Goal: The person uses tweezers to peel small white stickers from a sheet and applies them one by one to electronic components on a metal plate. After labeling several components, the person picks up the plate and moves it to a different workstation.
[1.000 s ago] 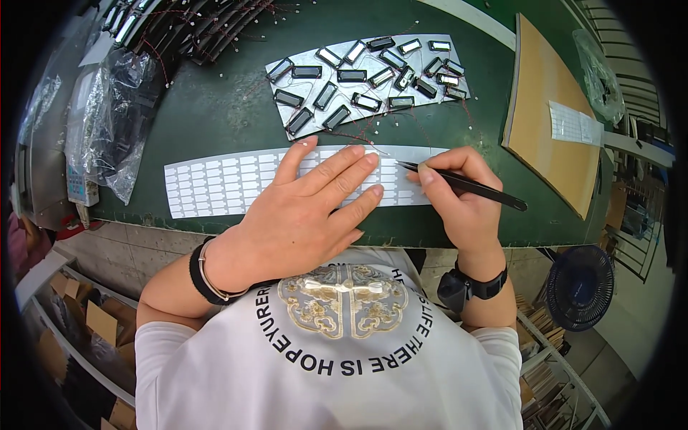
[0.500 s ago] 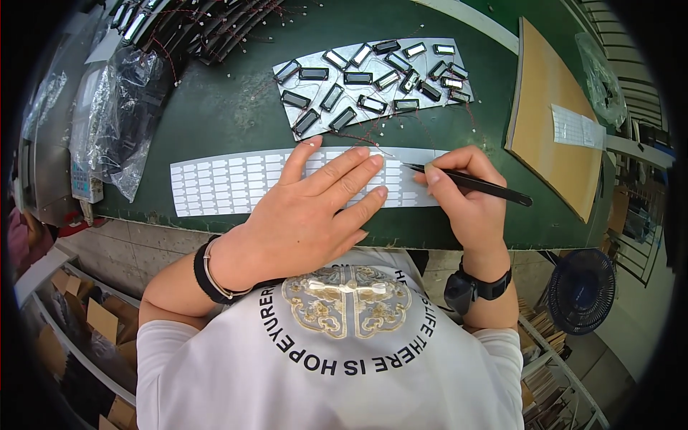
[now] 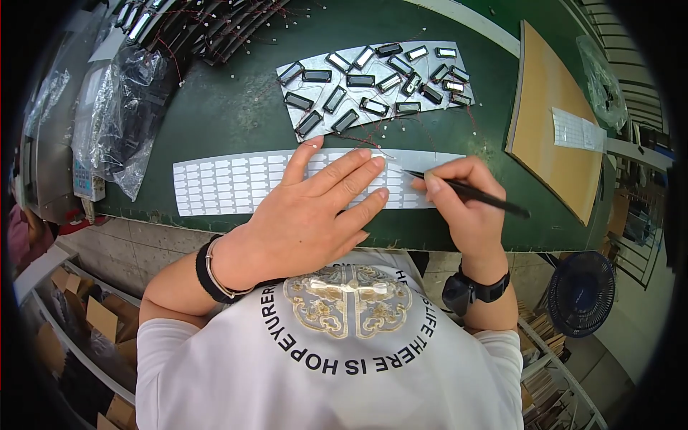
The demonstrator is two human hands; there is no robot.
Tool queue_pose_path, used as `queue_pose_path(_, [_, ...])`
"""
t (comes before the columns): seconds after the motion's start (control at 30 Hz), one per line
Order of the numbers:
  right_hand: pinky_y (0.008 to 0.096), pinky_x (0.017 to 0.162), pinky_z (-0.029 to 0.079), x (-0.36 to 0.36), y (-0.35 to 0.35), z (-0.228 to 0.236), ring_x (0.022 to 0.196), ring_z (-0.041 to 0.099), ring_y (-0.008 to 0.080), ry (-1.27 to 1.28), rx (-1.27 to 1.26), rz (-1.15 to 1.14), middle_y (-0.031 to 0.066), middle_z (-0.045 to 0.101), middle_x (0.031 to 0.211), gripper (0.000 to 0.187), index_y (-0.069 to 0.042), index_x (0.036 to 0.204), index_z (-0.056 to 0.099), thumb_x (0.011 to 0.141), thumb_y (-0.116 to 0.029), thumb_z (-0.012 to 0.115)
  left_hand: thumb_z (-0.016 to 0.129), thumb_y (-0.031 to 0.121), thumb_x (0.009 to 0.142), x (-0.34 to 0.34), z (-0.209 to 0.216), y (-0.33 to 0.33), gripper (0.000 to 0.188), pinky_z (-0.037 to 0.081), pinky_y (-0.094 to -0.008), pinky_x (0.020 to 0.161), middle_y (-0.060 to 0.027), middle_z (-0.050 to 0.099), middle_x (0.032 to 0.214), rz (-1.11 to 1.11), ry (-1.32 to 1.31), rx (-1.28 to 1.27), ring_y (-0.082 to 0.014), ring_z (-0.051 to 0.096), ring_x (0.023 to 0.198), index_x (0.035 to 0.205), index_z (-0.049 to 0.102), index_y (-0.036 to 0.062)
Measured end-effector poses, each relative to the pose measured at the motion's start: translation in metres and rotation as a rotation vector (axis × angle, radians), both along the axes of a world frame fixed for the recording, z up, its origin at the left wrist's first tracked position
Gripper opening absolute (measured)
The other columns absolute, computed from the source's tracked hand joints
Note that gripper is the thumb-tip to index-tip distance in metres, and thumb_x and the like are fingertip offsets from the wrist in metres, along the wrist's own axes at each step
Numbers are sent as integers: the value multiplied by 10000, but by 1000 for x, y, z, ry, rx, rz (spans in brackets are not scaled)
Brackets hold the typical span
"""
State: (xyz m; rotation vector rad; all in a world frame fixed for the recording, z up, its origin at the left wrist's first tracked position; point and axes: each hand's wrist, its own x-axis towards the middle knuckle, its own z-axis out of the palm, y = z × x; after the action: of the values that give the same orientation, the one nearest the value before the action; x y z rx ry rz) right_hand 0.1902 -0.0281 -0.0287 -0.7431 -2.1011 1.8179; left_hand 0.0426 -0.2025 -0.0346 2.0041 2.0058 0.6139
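A long sheet of small white labels lies on the green table in front of me. My left hand rests flat across its middle with the fingers spread, pressing it down. In my right hand is a pair of black tweezers, pinched between thumb and fingers. Their tip touches or hovers just over the labels near the sheet's right end; which of the two I cannot tell. Beyond the sheet, several small black rectangular speakers with thin red and black wires lie on a pale board.
Plastic-wrapped goods stand at the left, with more wired black parts at the far left. A brown cardboard sheet lies at the right, with a small label sheet on it. A dark fan is below the table's right edge.
The tweezers' rear end has dipped slightly, and my right hand has shifted a little. My left hand stays in place on the label sheet.
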Motion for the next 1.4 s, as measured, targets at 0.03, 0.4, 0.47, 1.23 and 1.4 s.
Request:
queue_pose_path(0.03, [230,626,484,5,0,-3,731,635,139,34,72,39,94,634,801,75,7,862,534,832,4,602,733,245,660,0,0,0,547,212,-551,1044,-88,409,1382,-3,-2,1,-244,381,1285,1170,570,132])
queue_pose_path(0.4, [228,584,471,-26,17,24,643,588,135,231,-202,47,138,647,797,93,-2,863,517,853,-64,586,725,161,672,-25,11,-1,311,349,-429,865,-54,597,1010,192,26,306,-232,530,973,958,629,90])
queue_pose_path(0.47, [215,570,458,-43,19,24,628,572,119,166,-213,103,133,650,793,97,-6,867,525,855,-78,589,722,127,670,-36,12,4,240,363,-382,779,-29,596,863,338,40,346,-224,529,838,889,632,90])
queue_pose_path(1.23, [192,553,429,-75,14,9,627,558,73,42,-166,167,102,663,779,60,-15,851,560,846,-63,595,701,104,612,-43,-1,24,173,361,-352,732,-13,520,747,442,129,349,-209,495,773,768,626,97])
queue_pose_path(1.4, [196,568,430,-75,13,9,635,558,71,41,-152,174,96,665,784,59,-18,847,566,843,-67,599,699,100,613,-43,0,23,174,362,-353,736,-16,523,745,444,114,343,-211,500,768,771,627,96])
